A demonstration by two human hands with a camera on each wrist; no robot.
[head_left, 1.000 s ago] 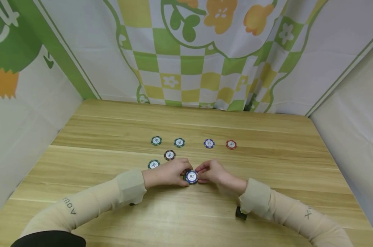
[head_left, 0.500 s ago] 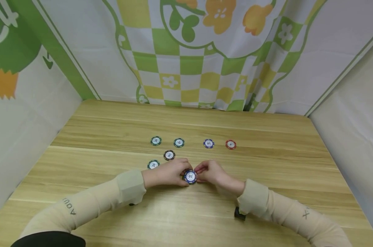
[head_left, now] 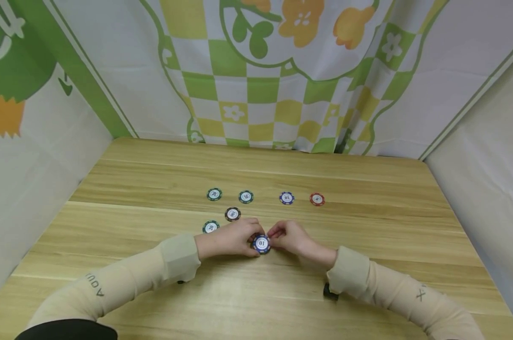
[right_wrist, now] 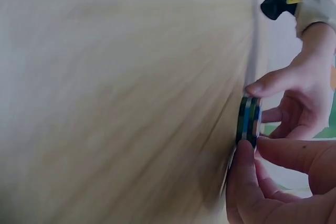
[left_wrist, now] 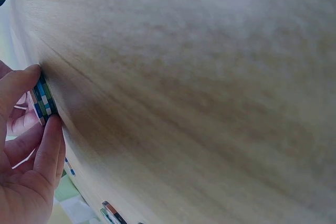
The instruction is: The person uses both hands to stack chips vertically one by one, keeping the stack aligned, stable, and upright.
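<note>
A stack of poker chips [head_left: 261, 244] sits between two bare hands at the near middle of a wood-grain counter [head_left: 256, 302], topped by a blue-and-white chip marked 10; whether it lies flat on the surface or is slightly raised is hard to tell. Seen side-on from the wrists, its edge shows bands of green, blue and white. The left hand [head_left: 237, 237] holds the stack's left side, its grip curled round the edge with thumb and fingers. The right hand [head_left: 298, 240] meets it from the other side, its grip pinching the right edge with the fingertips. Just behind the left hand lies a dark chip marked 100 [head_left: 233, 214], and beside the left wrist a green chip marked 20 [head_left: 211, 226]. Farther back, spaced apart in a row from left to right, are a left green chip [head_left: 214, 194], a second green chip [head_left: 246, 197], a blue chip [head_left: 287, 198] and a red chip [head_left: 317, 199]. Both arms wear beige sleeves [head_left: 133, 271]. Beyond the counter hangs a curtain [head_left: 262, 89] with green, yellow and white checks and orange flowers.
</note>
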